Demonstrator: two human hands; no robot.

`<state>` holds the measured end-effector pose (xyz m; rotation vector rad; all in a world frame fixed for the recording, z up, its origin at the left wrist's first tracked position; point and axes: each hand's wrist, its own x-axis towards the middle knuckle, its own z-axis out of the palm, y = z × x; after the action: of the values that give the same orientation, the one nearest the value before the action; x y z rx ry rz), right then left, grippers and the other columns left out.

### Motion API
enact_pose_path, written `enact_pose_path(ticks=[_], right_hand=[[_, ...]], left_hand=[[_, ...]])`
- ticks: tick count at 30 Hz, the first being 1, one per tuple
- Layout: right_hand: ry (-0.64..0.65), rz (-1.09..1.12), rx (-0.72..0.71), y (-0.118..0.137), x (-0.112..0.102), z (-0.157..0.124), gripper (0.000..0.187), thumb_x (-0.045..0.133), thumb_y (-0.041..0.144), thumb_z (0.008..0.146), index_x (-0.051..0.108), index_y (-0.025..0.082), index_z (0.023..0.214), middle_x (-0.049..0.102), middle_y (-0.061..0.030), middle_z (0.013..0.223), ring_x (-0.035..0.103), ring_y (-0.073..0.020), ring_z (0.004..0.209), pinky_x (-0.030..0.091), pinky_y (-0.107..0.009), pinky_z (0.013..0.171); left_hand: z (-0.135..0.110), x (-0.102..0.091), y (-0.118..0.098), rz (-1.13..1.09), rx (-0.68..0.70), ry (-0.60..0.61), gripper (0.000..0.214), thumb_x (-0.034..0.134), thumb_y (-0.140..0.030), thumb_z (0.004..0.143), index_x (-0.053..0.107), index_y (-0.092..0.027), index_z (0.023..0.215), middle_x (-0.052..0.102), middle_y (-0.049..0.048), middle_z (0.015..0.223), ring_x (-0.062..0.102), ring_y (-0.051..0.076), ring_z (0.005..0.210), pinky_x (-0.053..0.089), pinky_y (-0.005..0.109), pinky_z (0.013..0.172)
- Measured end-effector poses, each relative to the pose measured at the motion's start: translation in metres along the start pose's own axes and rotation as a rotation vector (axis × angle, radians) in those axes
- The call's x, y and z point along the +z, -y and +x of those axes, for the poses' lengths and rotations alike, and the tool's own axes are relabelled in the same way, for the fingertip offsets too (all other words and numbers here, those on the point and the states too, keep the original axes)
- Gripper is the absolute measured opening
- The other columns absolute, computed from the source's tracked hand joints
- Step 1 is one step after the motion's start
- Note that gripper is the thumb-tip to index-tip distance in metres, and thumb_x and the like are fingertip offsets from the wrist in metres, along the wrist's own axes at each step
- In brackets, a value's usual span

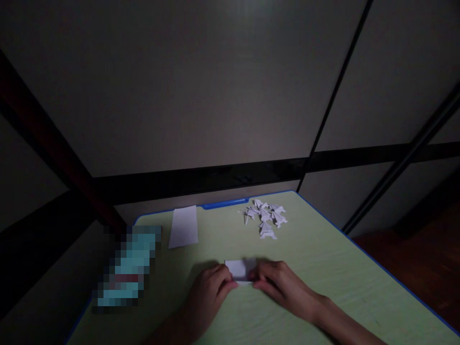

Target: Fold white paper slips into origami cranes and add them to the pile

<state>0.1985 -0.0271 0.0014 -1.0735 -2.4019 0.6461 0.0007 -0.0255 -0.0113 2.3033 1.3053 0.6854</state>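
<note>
A small sheet of white paper (240,269) lies on the table between my hands, its near edge folded or turned up. My left hand (212,290) is closed on the paper's left end, thumb and fingers pinching the near corner. At the right end, my right hand (278,282) pinches the same edge, fingers curled over it. Beyond them sits a cluster of folded white paper figures (265,215), several in number, with pointed tips and small legs. Farther left is a stack or sheet of plain white paper (184,226), lying flat.
The light green table (334,268) has a blue rim, with a blue recessed strip (225,204) at its far edge. A blurred-out turquoise item (131,266) is at the left side. Cabinet panels (201,96) stand right behind the table.
</note>
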Motion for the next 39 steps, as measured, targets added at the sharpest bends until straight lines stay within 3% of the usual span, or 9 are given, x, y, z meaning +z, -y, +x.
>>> enact_pose_path(ticks=[5,11,15,18,27,33,39], right_hand=[[-0.092,0.133,0.134,0.000,0.009,0.002,0.020,0.041,0.028,0.082,0.046,0.017,0.067,0.048,0.0024,0.058,0.042,-0.0097,0.050,0.029,-0.019,0.047],[-0.197,0.220,0.283,0.001,0.016,0.013,0.012,0.045,0.021,0.077,0.044,0.017,0.066,0.040,0.0053,0.052,0.037,-0.0087,0.046,0.026,-0.019,0.043],[-0.246,0.085,0.212,0.000,0.013,0.018,0.009,0.046,0.014,0.075,0.046,0.017,0.067,0.048,0.0003,0.064,0.044,-0.0118,0.057,0.034,-0.022,0.052],[-0.205,0.004,0.176,0.000,0.014,0.020,0.009,0.045,0.011,0.075,0.046,0.017,0.069,0.049,-0.0034,0.072,0.048,-0.0147,0.065,0.039,-0.025,0.059],[-0.177,-0.248,0.185,0.003,0.026,0.021,0.012,0.041,0.007,0.078,0.049,0.015,0.080,0.050,-0.0088,0.086,0.045,-0.0208,0.080,0.042,-0.033,0.072],[-0.175,-0.173,0.181,0.001,0.024,0.021,0.014,0.040,0.004,0.077,0.048,0.016,0.076,0.049,-0.0085,0.084,0.044,-0.0202,0.079,0.041,-0.033,0.071],[-0.184,-0.007,0.162,-0.001,0.019,0.021,0.011,0.042,0.008,0.077,0.046,0.016,0.072,0.048,-0.0069,0.081,0.045,-0.0183,0.076,0.041,-0.031,0.069]], left_hand=[[0.006,0.001,0.000,-0.225,-0.194,-0.049,0.016,0.049,-0.016,0.071,0.044,-0.017,0.055,0.049,-0.0036,0.053,0.047,0.012,0.053,0.033,0.021,0.051],[0.017,0.002,0.003,-0.255,-0.200,-0.080,0.015,0.046,-0.016,0.071,0.041,-0.018,0.058,0.043,-0.0046,0.056,0.044,0.012,0.055,0.032,0.021,0.053],[0.024,0.002,0.000,-0.119,-0.159,-0.063,0.015,0.045,-0.009,0.071,0.041,-0.018,0.059,0.045,-0.0026,0.063,0.045,0.013,0.063,0.034,0.023,0.058],[0.028,0.004,-0.003,-0.007,-0.160,-0.043,0.015,0.044,-0.005,0.071,0.043,-0.017,0.063,0.047,-0.0007,0.070,0.047,0.014,0.067,0.036,0.025,0.061],[0.026,0.010,-0.005,0.375,-0.109,0.007,0.008,0.047,-0.008,0.074,0.048,-0.016,0.072,0.050,0.0043,0.079,0.045,0.019,0.078,0.039,0.031,0.070],[0.026,0.014,0.000,0.373,-0.082,-0.020,0.010,0.045,-0.007,0.075,0.047,-0.016,0.071,0.049,0.0043,0.077,0.043,0.020,0.078,0.038,0.033,0.071],[0.022,0.017,0.004,0.204,-0.059,-0.076,0.016,0.041,-0.003,0.075,0.046,-0.018,0.072,0.047,0.0011,0.078,0.046,0.016,0.072,0.039,0.028,0.066]])
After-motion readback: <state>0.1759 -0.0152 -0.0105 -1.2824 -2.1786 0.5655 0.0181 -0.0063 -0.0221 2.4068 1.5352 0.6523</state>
